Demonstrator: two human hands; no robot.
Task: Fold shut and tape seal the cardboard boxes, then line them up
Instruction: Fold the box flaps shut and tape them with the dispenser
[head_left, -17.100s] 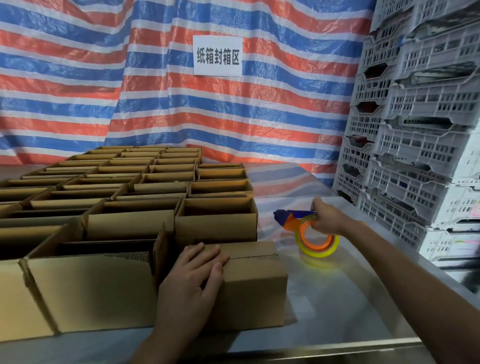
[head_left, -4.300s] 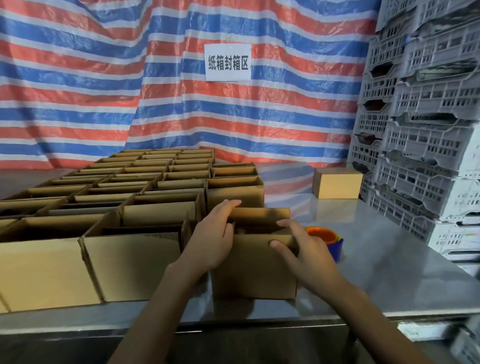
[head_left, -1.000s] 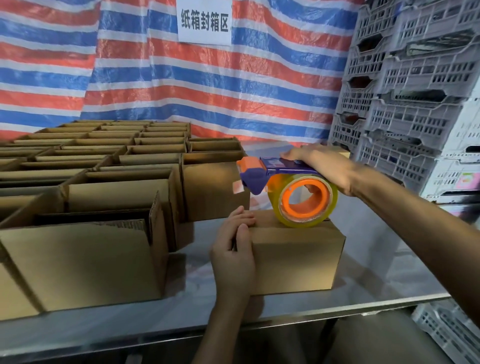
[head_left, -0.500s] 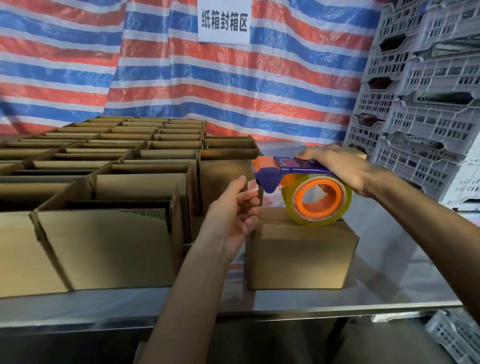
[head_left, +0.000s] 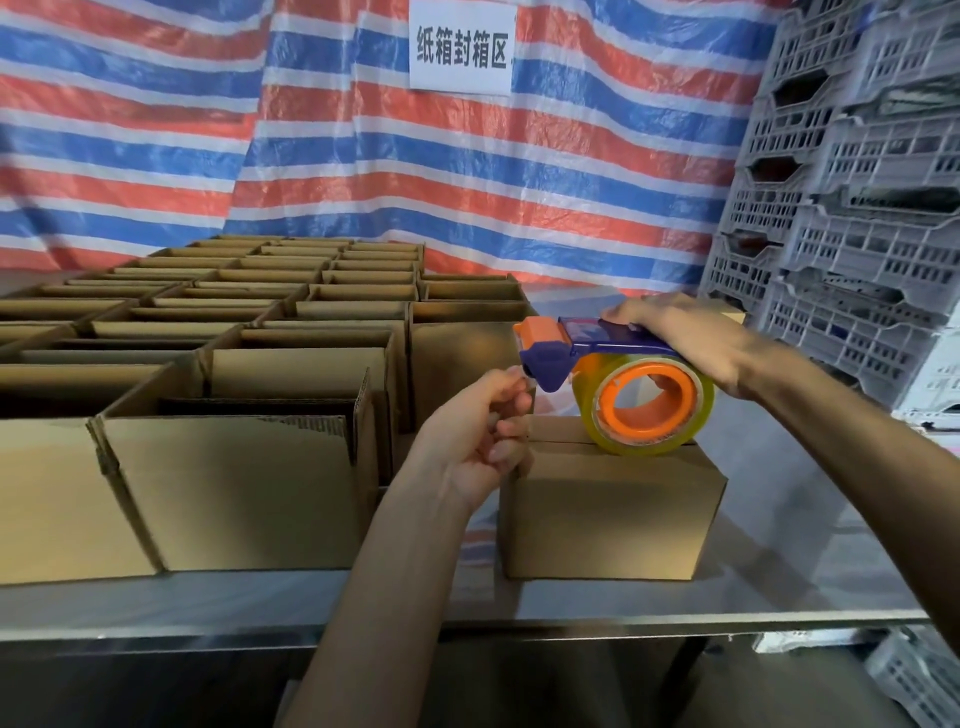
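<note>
A tarpaulin (head_left: 571, 208) striped red, blue and white hangs as the back wall, with a white sign (head_left: 461, 49) of dark characters fixed near its top. Grey slotted plastic crates (head_left: 857, 234) stand stacked at the right, beside a shiny metal surface (head_left: 779, 545) that reflects the stripes.

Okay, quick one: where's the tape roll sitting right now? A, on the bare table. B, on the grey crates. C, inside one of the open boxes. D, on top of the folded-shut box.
D: the tape dispenser, gripped from above by the right hand, has its roll sitting on top of the closed box, while the left hand pinches at its front end.
</note>
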